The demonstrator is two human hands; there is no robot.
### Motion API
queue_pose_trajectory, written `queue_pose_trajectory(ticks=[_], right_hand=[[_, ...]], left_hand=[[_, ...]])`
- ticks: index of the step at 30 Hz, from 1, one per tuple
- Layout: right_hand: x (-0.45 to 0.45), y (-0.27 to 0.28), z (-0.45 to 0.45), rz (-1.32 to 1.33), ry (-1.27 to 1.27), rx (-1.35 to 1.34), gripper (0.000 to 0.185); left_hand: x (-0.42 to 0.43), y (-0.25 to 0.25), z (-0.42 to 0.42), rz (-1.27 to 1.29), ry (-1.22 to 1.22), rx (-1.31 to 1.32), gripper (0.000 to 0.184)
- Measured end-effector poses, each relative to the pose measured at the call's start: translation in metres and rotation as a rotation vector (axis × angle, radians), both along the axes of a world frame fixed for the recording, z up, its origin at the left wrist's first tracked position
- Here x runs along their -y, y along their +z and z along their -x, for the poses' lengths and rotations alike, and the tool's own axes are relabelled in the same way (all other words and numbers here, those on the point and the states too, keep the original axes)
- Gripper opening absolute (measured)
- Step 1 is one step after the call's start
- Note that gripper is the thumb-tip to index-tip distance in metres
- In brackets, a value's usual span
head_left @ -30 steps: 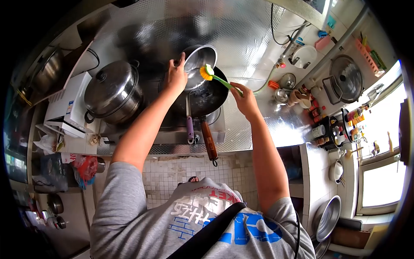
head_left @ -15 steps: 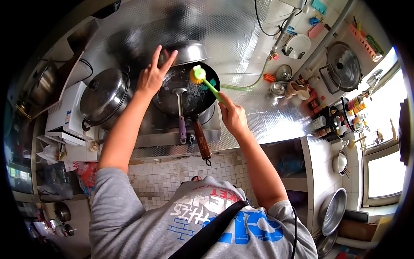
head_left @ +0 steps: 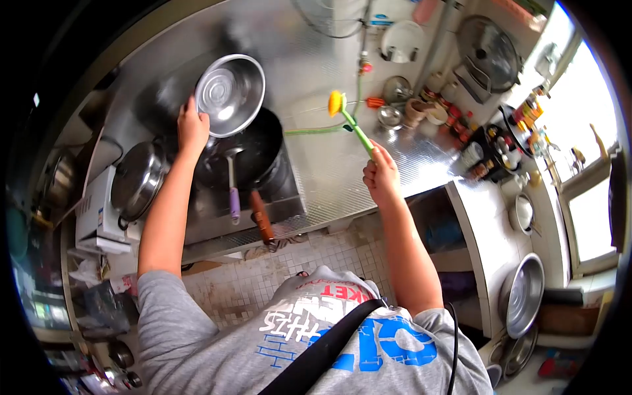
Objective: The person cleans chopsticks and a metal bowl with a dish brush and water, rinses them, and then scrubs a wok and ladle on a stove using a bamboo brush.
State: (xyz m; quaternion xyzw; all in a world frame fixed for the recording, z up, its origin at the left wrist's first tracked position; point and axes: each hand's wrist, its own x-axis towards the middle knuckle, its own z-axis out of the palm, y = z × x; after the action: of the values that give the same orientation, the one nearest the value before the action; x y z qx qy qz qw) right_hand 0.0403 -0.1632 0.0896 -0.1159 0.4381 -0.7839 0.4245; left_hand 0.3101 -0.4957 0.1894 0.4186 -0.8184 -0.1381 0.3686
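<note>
My left hand (head_left: 193,130) grips a shiny metal bowl (head_left: 247,95) by its near left rim. The bowl is tilted above the back of a dark wok (head_left: 266,148), its inside facing me. In the wok lies a turner (head_left: 234,201) with a purple handle, which sticks out over the near edge. Beside it, the wok's brown wooden handle (head_left: 261,217) points toward me. My right hand (head_left: 382,174) is closed around the green handle of a scrub brush (head_left: 359,135). Its yellow head is up, over the metal counter right of the wok.
A lidded pot (head_left: 137,181) stands left of the wok. Behind the brush, a green hose (head_left: 313,131) crosses the counter (head_left: 329,178). Farther right are a small metal bowl (head_left: 390,117), bottles and a dark condiment rack (head_left: 490,155). A large basin (head_left: 523,296) sits at the lower right.
My left hand has taken hold of the metal bowl and tilted it up, inside toward me. The brush has left the wok and moved right in my right hand. The view has shifted.
</note>
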Motion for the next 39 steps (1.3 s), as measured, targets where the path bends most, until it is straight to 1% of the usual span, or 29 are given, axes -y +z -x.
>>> queue_pose_trajectory(ticks=[1,2,3,4,6,8,10,12,13,14,16,18,20,21,22,24,26,27,28,30,32,34,35,37,38,39], right_hand=[[-0.021,-0.013,0.020,0.142,-0.016,0.185,0.029],[-0.040,-0.027,0.037,0.292,-0.040,0.362,0.023],[-0.063,-0.035,0.051,0.396,-0.098,0.550,0.019],[-0.089,-0.037,0.062,0.499,-0.127,0.637,0.031],[-0.138,-0.053,0.082,0.652,-0.202,0.685,0.033],[-0.189,-0.060,0.094,0.713,-0.301,0.710,0.035],[-0.239,-0.065,0.100,0.759,-0.407,0.687,0.034],[-0.288,-0.068,0.100,0.797,-0.498,0.606,0.032],[-0.310,-0.066,0.098,0.812,-0.542,0.562,0.031],[-0.332,-0.067,0.098,0.751,-0.616,0.551,0.030],[-0.375,-0.071,0.097,0.618,-0.760,0.544,0.027],[-0.410,-0.078,0.091,0.523,-0.853,0.500,0.020],[-0.435,-0.076,0.087,0.406,-0.945,0.468,0.017],[-0.449,-0.079,0.086,0.346,-0.983,0.396,0.014],[-0.461,-0.076,0.087,0.250,-1.058,0.333,0.013],[-0.483,-0.069,0.093,0.112,-1.160,0.327,0.014],[-0.498,-0.064,0.112,-0.013,-1.239,0.286,0.015],[-0.499,-0.063,0.122,-0.070,-1.279,0.270,0.015],[-0.502,-0.061,0.136,-0.075,-1.317,0.287,0.015],[-0.506,-0.056,0.165,-0.079,-1.378,0.321,0.015],[-0.512,-0.059,0.193,-0.075,-1.364,0.308,0.019],[-0.509,-0.051,0.224,-0.129,-1.368,0.330,0.018],[-0.509,-0.049,0.235,-0.175,-1.336,0.337,0.018],[-0.509,-0.046,0.256,-0.263,-1.273,0.354,0.016],[-0.509,-0.043,0.267,-0.287,-1.228,0.371,0.016],[-0.506,-0.037,0.278,-0.309,-1.179,0.387,0.015]], left_hand=[[-0.011,0.003,0.025,-0.291,-0.011,-0.101,0.045],[-0.028,0.002,0.052,-0.487,-0.058,-0.318,0.038],[-0.036,-0.001,0.076,-0.660,-0.120,-0.367,0.034],[-0.043,-0.007,0.101,-0.839,-0.184,-0.404,0.030],[-0.062,-0.025,0.153,-1.025,-0.348,-0.376,0.022],[-0.104,-0.043,0.216,-1.133,-0.420,-0.355,0.017],[-0.150,-0.073,0.280,-1.287,-0.588,-0.338,0.019],[-0.217,-0.101,0.338,-1.396,-0.676,-0.272,0.021],[-0.249,-0.113,0.364,-1.460,-0.740,-0.189,0.022],[-0.285,-0.126,0.388,-1.521,-0.797,-0.099,0.023],[-0.374,-0.144,0.426,-1.508,-0.777,-0.028,0.025],[-0.446,-0.195,0.469,-1.580,-0.805,0.022,0.033],[-0.513,-0.226,0.493,-1.619,-0.891,0.079,0.040],[-0.545,-0.239,0.506,-1.598,-0.861,0.119,0.043],[-0.574,-0.242,0.515,-1.576,-0.831,0.157,0.045],[-0.617,-0.256,0.531,-1.606,-0.844,0.196,0.043],[-0.652,-0.286,0.562,-1.629,-0.811,0.275,0.043],[-0.660,-0.296,0.573,-1.650,-0.873,0.291,0.041],[-0.669,-0.283,0.579,-1.622,-0.872,0.337,0.041],[-0.686,-0.294,0.600,-1.670,-0.878,0.333,0.042],[-0.695,-0.307,0.622,-1.718,-0.892,0.341,0.047],[-0.693,-0.299,0.639,-1.652,-0.903,0.418,0.051],[-0.686,-0.267,0.646,-1.483,-0.807,0.577,0.060],[-0.669,-0.284,0.664,-0.586,-1.154,0.274,0.063],[-0.664,-0.294,0.674,-0.123,-1.256,0.109,0.064],[-0.655,-0.256,0.683,-0.023,-1.450,0.021,0.059]])
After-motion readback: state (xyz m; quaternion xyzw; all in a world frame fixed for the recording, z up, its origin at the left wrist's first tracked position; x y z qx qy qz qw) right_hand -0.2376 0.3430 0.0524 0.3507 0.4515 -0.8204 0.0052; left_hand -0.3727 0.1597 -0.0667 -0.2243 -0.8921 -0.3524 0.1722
